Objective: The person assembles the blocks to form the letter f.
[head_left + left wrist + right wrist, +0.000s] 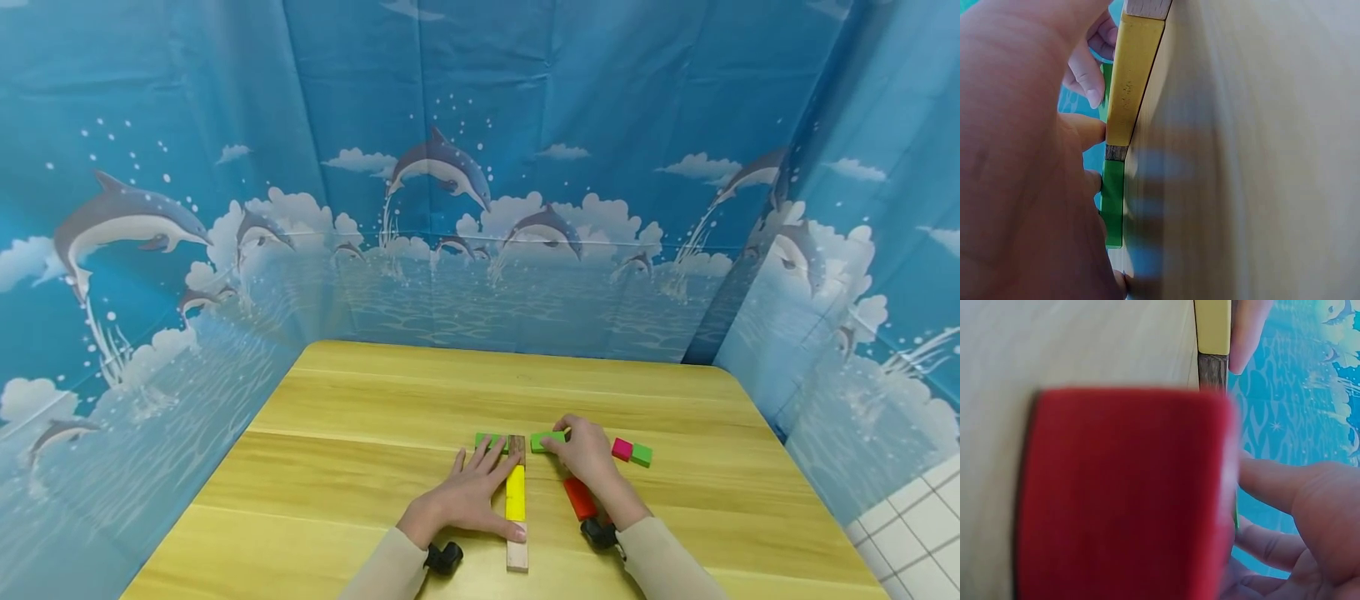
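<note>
My right hand (590, 454) pinches a green block (543, 442) between thumb and fingers, just right of a dark brown block (517, 447); a narrow gap parts the two. On the other side, my left hand (467, 498) spreads its fingers over a row of blocks. Its fingertips rest at another green block (482, 438) and the brown one, while its thumb touches a pale wooden block (517, 557). Between the brown and pale blocks lies a yellow block (515, 493), end to end with them. The left wrist view shows this yellow block (1132, 78) from the side.
A red block (578, 497) lies under my right wrist and looms large in the right wrist view (1122, 494). Farther right, a pink block (622, 449) touches a small green block (641, 455). A dolphin-print curtain (480, 292) hangs behind the wooden table (360, 400).
</note>
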Demonstrator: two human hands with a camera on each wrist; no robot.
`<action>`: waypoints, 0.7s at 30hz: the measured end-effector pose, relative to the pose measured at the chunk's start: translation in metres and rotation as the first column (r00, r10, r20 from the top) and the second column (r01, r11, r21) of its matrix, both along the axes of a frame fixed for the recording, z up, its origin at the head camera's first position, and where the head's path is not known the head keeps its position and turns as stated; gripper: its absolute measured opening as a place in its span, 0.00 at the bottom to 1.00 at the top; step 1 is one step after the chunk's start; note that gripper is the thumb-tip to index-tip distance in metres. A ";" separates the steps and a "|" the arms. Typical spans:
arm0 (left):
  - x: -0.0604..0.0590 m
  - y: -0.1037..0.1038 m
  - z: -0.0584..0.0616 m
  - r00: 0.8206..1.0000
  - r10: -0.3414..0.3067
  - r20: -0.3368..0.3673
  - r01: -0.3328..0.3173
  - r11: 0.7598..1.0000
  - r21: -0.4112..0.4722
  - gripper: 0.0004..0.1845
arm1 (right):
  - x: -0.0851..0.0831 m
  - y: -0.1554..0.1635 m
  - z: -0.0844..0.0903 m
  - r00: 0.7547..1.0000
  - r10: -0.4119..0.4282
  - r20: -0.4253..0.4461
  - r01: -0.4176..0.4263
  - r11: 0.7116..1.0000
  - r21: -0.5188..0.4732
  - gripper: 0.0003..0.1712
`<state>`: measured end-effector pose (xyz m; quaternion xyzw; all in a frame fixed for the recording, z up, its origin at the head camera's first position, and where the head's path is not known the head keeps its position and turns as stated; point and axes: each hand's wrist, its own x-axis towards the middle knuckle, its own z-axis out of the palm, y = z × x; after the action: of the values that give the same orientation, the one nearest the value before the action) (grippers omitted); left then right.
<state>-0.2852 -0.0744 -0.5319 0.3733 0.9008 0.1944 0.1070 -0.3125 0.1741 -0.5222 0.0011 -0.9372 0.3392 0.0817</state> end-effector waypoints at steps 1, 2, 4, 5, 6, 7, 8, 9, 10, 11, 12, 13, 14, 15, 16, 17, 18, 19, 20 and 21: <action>0.000 0.000 0.000 1.000 0.001 0.002 -0.001 1.000 0.002 0.61 | 0.000 0.000 0.000 1.000 0.001 -0.004 0.000 1.000 0.014 0.20; 0.001 0.000 0.000 1.000 0.002 0.005 -0.002 1.000 0.005 0.61 | 0.000 0.000 0.000 1.000 0.002 -0.007 -0.002 1.000 0.025 0.20; 0.001 0.000 0.000 1.000 0.004 0.007 -0.004 1.000 0.011 0.61 | 0.000 -0.001 0.000 1.000 0.012 -0.015 -0.011 0.999 0.043 0.20; 0.001 0.000 0.001 1.000 0.004 0.010 -0.005 1.000 0.014 0.61 | 0.000 0.000 0.000 1.000 0.022 -0.020 -0.021 0.999 0.049 0.21; 0.002 0.000 0.001 1.000 0.005 0.011 -0.006 1.000 0.017 0.61 | 0.000 0.000 0.001 0.999 0.032 -0.024 -0.031 0.998 0.056 0.21; 0.002 0.000 0.001 1.000 0.006 0.011 -0.006 1.000 0.018 0.61 | 0.000 0.000 0.001 0.999 0.040 -0.026 -0.038 0.998 0.056 0.21; 0.002 0.000 0.001 1.000 0.006 0.010 -0.006 1.000 0.020 0.61 | 0.000 0.000 0.001 0.999 0.046 -0.025 -0.045 0.997 0.055 0.21; 0.002 0.000 0.001 1.000 0.007 0.009 -0.007 1.000 0.019 0.60 | 0.001 0.000 0.002 0.998 0.052 -0.023 -0.051 0.997 0.053 0.22; 0.002 0.000 0.001 1.000 0.007 0.008 -0.007 1.000 0.018 0.60 | 0.000 -0.001 0.002 0.998 0.058 -0.022 -0.057 0.997 0.052 0.22; 0.001 0.000 0.001 1.000 0.007 0.008 -0.007 1.000 0.017 0.60 | 0.000 -0.001 0.002 0.998 0.062 -0.019 -0.061 0.997 0.055 0.22; 0.001 0.000 0.001 1.000 0.007 0.006 -0.007 1.000 0.015 0.60 | 0.000 -0.001 0.002 0.998 0.064 -0.015 -0.063 0.997 0.055 0.22; 0.002 0.001 0.002 1.000 0.006 0.006 -0.006 1.000 0.015 0.60 | 0.000 -0.002 0.002 0.998 0.066 -0.011 -0.065 0.996 0.055 0.22; 0.002 0.001 0.002 1.000 0.006 0.006 -0.006 1.000 0.014 0.60 | 0.000 -0.002 0.002 0.998 0.069 -0.011 -0.068 0.996 0.057 0.23; 0.002 0.001 0.002 1.000 0.005 0.005 -0.005 1.000 0.013 0.60 | 0.001 -0.002 0.002 0.997 0.071 -0.011 -0.070 0.996 0.057 0.22; 0.002 0.001 0.002 1.000 0.005 0.004 -0.005 1.000 0.012 0.61 | 0.001 -0.002 0.002 0.997 0.073 -0.013 -0.072 0.996 0.060 0.22; 0.002 0.001 0.003 1.000 0.004 0.005 -0.005 1.000 0.012 0.61 | 0.001 -0.002 0.002 0.997 0.075 -0.014 -0.074 0.995 0.062 0.22; 0.002 0.001 0.003 1.000 0.003 0.006 -0.004 1.000 0.012 0.61 | 0.001 -0.002 0.002 0.997 0.076 -0.012 -0.075 0.995 0.061 0.22; 0.002 0.001 0.003 1.000 0.002 0.006 -0.002 1.000 0.012 0.61 | 0.001 -0.002 0.002 0.997 0.077 -0.010 -0.076 0.995 0.060 0.22; 0.002 0.001 0.003 1.000 0.001 0.007 -0.001 1.000 0.010 0.61 | 0.001 -0.002 0.002 0.997 0.077 -0.008 -0.076 0.995 0.060 0.22; 0.002 0.001 0.003 1.000 -0.001 0.007 0.001 1.000 0.010 0.61 | 0.001 -0.002 0.002 0.997 0.078 -0.005 -0.077 0.995 0.059 0.22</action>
<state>-0.2835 -0.0736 -0.5290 0.3738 0.8991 0.2004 0.1086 -0.3114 0.1720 -0.5204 0.0410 -0.9456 0.3147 0.0718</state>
